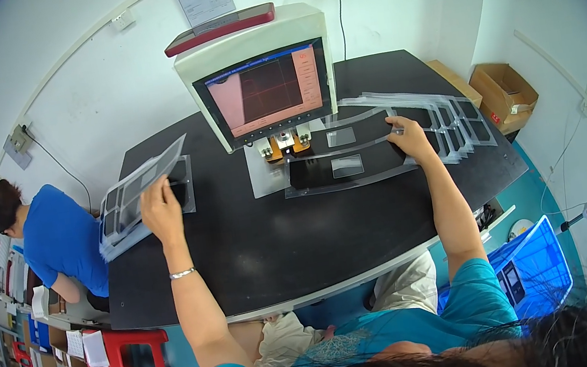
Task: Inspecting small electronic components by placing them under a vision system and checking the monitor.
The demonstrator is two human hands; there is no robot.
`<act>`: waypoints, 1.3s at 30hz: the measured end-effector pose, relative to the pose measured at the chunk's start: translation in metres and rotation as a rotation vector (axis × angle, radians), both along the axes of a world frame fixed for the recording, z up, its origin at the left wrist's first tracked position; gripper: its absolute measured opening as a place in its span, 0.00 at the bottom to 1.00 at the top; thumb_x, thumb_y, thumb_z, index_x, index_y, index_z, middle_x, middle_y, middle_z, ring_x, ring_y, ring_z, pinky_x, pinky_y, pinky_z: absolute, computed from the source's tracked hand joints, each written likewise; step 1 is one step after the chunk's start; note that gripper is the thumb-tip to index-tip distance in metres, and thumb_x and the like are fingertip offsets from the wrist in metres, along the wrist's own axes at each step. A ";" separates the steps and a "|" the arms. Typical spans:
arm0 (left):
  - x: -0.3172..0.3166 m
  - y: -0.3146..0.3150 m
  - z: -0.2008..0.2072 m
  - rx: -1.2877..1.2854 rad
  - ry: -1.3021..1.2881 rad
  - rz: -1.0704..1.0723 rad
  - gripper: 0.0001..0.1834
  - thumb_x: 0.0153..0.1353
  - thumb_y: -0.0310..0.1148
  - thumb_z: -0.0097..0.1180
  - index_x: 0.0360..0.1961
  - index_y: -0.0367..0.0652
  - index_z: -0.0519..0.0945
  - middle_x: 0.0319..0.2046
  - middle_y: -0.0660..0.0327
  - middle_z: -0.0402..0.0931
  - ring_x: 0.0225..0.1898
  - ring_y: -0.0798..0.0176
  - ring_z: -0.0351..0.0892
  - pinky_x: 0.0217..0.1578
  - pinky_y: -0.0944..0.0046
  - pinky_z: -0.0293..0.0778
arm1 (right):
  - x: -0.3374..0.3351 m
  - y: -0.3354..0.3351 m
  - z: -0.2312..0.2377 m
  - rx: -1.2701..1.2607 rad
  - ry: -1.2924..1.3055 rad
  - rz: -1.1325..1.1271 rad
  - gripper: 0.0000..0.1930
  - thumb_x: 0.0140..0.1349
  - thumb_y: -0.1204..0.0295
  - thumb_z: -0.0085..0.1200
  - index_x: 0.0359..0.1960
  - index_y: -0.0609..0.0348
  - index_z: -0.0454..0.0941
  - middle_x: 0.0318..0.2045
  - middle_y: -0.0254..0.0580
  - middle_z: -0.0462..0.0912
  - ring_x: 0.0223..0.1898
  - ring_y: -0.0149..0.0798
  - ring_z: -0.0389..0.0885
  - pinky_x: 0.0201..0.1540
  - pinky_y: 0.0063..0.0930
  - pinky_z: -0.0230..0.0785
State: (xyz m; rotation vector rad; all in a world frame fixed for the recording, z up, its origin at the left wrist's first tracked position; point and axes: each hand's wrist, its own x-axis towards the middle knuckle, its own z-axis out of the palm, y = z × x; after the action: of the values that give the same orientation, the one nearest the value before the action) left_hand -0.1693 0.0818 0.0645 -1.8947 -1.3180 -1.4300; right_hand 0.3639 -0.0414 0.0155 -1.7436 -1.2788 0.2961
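Observation:
My left hand [160, 208] is closed on the edge of a clear plastic sheet [173, 155], which tilts up over a stack of similar sheets [117, 212] with dark rectangular windows at the table's left. To the right, my right hand [409, 138] pinches a clear-framed sheet [349, 181] with fingers and thumb. That sheet spans leftward to the foot of a white machine with a screen [258, 94]. Under and beyond the right hand, several more framed sheets [461, 122] lie fanned out and overlapping. My fingers partly hide the edges they hold.
A black table [266, 255] bears everything. Orange-and-metal fittings [284, 146] sit beneath the screen, and a red-edged flat device [219, 30] rests on the machine. A cardboard box [502, 94] and a blue crate [537, 262] stand right. A person in blue [64, 231] bends beyond the left edge, near a red stool [141, 355].

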 end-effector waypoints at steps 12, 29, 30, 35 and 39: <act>0.096 -0.032 -0.046 -0.217 0.532 -0.351 0.18 0.56 0.22 0.59 0.50 0.42 0.81 0.49 0.56 0.76 0.53 0.51 0.75 0.51 0.51 0.73 | 0.007 0.003 -0.006 0.056 -0.031 -0.001 0.26 0.50 0.70 0.60 0.55 0.61 0.80 0.47 0.54 0.84 0.53 0.49 0.82 0.58 0.36 0.71; 0.107 -0.051 -0.059 -0.300 0.656 -0.350 0.20 0.59 0.23 0.53 0.53 0.45 0.81 0.52 0.57 0.80 0.53 0.53 0.80 0.52 0.55 0.76 | -0.004 0.014 -0.012 0.215 -0.131 -0.261 0.27 0.51 0.73 0.59 0.57 0.57 0.79 0.46 0.46 0.82 0.45 0.42 0.82 0.52 0.31 0.72; 0.107 -0.050 -0.059 -0.299 0.656 -0.352 0.20 0.59 0.23 0.53 0.53 0.45 0.81 0.52 0.57 0.80 0.53 0.53 0.80 0.52 0.55 0.76 | -0.002 0.016 -0.016 0.215 -0.132 -0.262 0.27 0.51 0.73 0.59 0.57 0.57 0.79 0.46 0.46 0.82 0.45 0.42 0.82 0.52 0.31 0.72; 0.104 -0.051 -0.062 -0.342 0.629 -0.378 0.18 0.61 0.26 0.57 0.53 0.45 0.81 0.51 0.58 0.80 0.53 0.54 0.80 0.50 0.55 0.77 | -0.005 0.021 -0.023 0.222 -0.166 -0.261 0.27 0.52 0.73 0.59 0.58 0.57 0.79 0.45 0.46 0.81 0.38 0.41 0.80 0.49 0.32 0.72; 0.107 -0.051 -0.061 -0.354 0.630 -0.380 0.19 0.60 0.26 0.59 0.53 0.46 0.81 0.51 0.58 0.80 0.52 0.53 0.79 0.49 0.55 0.77 | -0.002 0.025 -0.030 0.259 -0.236 -0.280 0.27 0.52 0.73 0.59 0.58 0.57 0.79 0.44 0.46 0.81 0.38 0.40 0.80 0.48 0.32 0.73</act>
State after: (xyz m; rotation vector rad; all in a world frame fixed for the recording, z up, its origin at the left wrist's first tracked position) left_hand -0.0627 0.0305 0.0036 -2.6423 -0.9691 -0.6430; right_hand 0.3616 -0.0167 -0.0147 -1.7388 -1.1576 -0.2328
